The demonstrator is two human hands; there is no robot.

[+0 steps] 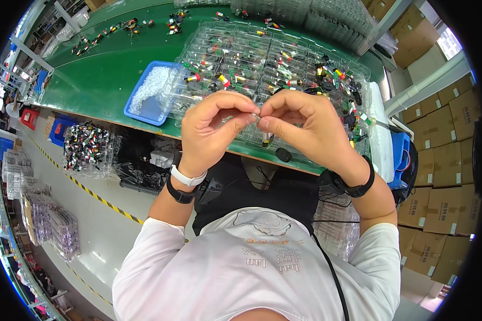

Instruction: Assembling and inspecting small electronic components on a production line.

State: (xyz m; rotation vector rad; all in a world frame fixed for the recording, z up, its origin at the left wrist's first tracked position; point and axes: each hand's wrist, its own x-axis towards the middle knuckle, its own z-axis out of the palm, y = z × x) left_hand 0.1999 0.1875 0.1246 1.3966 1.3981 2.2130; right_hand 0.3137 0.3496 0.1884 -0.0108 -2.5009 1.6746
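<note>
My left hand [215, 123] and my right hand [301, 120] meet over the near edge of a clear plastic compartment tray [305, 51]. Thumb and forefinger of each are pinched together, with a tiny pale or clear piece [256, 115] between the fingertips, too small to name. Just below the right fingers shows a small part [266, 140] with a metallic body; I cannot tell whether it is held or lies in the tray. Red, yellow, green and black electronic assemblies [224, 80] fill the tray. A round black part [283, 155] rests at the tray's near edge.
Left of the tray, a blue bin [131, 109] holds small white pieces on the green table [91, 80]. More assemblies [128, 25] lie farther back. Cardboard boxes [439, 155] are stacked at the right. Trays full of parts [88, 150] stand low at the left.
</note>
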